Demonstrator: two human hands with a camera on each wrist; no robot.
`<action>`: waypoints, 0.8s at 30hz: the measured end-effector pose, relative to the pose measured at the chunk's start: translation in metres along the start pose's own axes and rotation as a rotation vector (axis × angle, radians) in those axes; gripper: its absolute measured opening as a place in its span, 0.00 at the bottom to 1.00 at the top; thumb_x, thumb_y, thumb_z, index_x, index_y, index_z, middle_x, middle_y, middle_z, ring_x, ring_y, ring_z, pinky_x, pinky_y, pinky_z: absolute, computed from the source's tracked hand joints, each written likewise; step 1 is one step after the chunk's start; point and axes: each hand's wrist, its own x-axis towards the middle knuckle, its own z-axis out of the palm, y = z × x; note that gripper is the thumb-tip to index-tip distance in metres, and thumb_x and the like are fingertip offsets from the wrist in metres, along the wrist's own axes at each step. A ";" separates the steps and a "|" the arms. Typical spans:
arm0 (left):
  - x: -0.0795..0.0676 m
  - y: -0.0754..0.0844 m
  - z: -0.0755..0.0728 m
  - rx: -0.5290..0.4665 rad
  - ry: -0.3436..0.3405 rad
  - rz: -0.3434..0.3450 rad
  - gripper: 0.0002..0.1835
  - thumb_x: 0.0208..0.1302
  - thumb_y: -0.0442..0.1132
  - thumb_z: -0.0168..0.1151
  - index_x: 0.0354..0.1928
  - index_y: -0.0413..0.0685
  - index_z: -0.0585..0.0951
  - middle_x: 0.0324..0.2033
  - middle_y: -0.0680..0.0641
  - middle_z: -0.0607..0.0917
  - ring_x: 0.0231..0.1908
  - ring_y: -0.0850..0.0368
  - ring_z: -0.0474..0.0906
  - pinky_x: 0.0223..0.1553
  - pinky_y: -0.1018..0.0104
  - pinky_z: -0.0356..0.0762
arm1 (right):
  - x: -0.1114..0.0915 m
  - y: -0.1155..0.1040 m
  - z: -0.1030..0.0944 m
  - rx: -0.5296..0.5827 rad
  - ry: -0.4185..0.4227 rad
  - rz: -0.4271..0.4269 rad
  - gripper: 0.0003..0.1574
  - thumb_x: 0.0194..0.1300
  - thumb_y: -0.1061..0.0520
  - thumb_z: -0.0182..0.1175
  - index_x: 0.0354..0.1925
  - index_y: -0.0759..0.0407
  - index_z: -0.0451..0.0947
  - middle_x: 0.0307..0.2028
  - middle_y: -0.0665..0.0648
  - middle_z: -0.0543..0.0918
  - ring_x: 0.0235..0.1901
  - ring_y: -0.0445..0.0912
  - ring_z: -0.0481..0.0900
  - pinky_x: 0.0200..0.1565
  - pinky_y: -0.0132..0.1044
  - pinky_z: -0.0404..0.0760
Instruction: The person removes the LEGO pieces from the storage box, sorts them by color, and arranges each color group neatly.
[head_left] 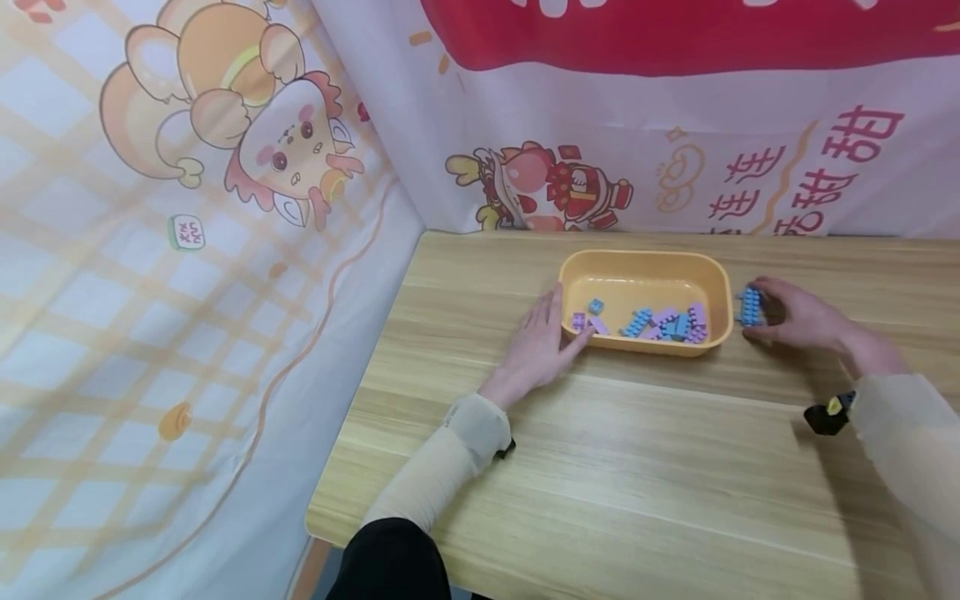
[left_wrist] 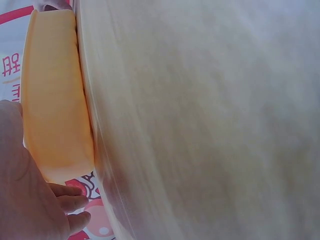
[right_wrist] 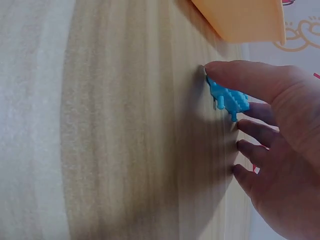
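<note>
A yellow-orange plastic bin (head_left: 637, 346) holds several small blue and purple toy building blocks (head_left: 678, 325). My left hand (head_left: 534, 346) rests against the bin's left end, with its thumb at the front rim and its other fingers extended along the outside. To the right of the bin, my right hand (head_left: 806, 317) pinches a knobbly blue building block piece (right_wrist: 227, 100) between thumb and forefinger, low over the table. In the right wrist view, the other fingers (right_wrist: 255, 132) of that hand are spread apart from the piece.
The light wooden table (head_left: 637, 475) meets a printed cloth (head_left: 525, 108) along its back edge. Another patterned cloth (head_left: 225, 333) hangs along the left side. Inside the bin, a lone blue block (head_left: 596, 306) lies left of the main cluster.
</note>
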 end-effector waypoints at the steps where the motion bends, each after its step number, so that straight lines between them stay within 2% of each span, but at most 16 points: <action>1: 0.000 0.000 0.000 -0.003 0.000 -0.001 0.56 0.80 0.78 0.35 0.90 0.52 0.30 0.90 0.38 0.47 0.90 0.42 0.47 0.91 0.47 0.47 | -0.001 0.000 0.001 0.015 -0.004 0.010 0.65 0.73 0.53 0.74 0.85 0.76 0.43 0.82 0.87 0.47 0.80 0.85 0.46 0.79 0.83 0.45; 5: 0.000 0.000 0.001 -0.007 -0.002 -0.002 0.56 0.80 0.79 0.35 0.90 0.51 0.31 0.90 0.38 0.48 0.90 0.42 0.47 0.91 0.47 0.47 | -0.005 -0.004 0.002 0.066 -0.012 0.041 0.70 0.73 0.49 0.73 0.87 0.71 0.37 0.83 0.84 0.47 0.81 0.83 0.48 0.79 0.83 0.46; 9: 0.000 0.000 0.000 -0.009 -0.004 0.005 0.56 0.80 0.79 0.35 0.90 0.50 0.31 0.90 0.38 0.48 0.90 0.41 0.48 0.91 0.46 0.48 | -0.009 -0.013 0.002 0.064 0.048 0.029 0.70 0.75 0.45 0.72 0.89 0.66 0.34 0.84 0.82 0.49 0.81 0.82 0.48 0.78 0.84 0.47; 12: 0.000 0.000 -0.001 -0.010 -0.005 0.009 0.57 0.80 0.79 0.34 0.90 0.50 0.31 0.90 0.38 0.47 0.89 0.41 0.48 0.91 0.46 0.48 | -0.011 -0.024 0.002 0.056 0.137 -0.012 0.66 0.77 0.45 0.71 0.89 0.65 0.39 0.84 0.81 0.51 0.82 0.82 0.49 0.79 0.84 0.48; 16: 0.001 0.000 -0.002 -0.008 -0.009 0.003 0.57 0.79 0.80 0.34 0.90 0.51 0.30 0.90 0.39 0.47 0.90 0.42 0.48 0.91 0.47 0.48 | -0.012 -0.041 0.003 0.060 0.240 -0.083 0.58 0.77 0.52 0.70 0.87 0.68 0.48 0.83 0.82 0.55 0.80 0.82 0.54 0.79 0.82 0.52; 19: 0.002 0.000 -0.002 -0.006 -0.016 -0.002 0.56 0.79 0.80 0.34 0.90 0.52 0.28 0.90 0.40 0.46 0.90 0.43 0.47 0.91 0.47 0.47 | -0.014 -0.051 0.006 0.072 0.292 -0.114 0.55 0.76 0.56 0.70 0.86 0.68 0.51 0.81 0.82 0.58 0.79 0.82 0.57 0.79 0.82 0.54; 24: 0.001 0.001 -0.001 -0.011 -0.016 -0.010 0.56 0.80 0.79 0.35 0.90 0.53 0.29 0.91 0.40 0.46 0.90 0.43 0.47 0.92 0.48 0.46 | -0.016 -0.067 0.010 0.085 0.349 -0.148 0.56 0.73 0.56 0.73 0.85 0.66 0.55 0.81 0.81 0.61 0.79 0.80 0.59 0.79 0.82 0.54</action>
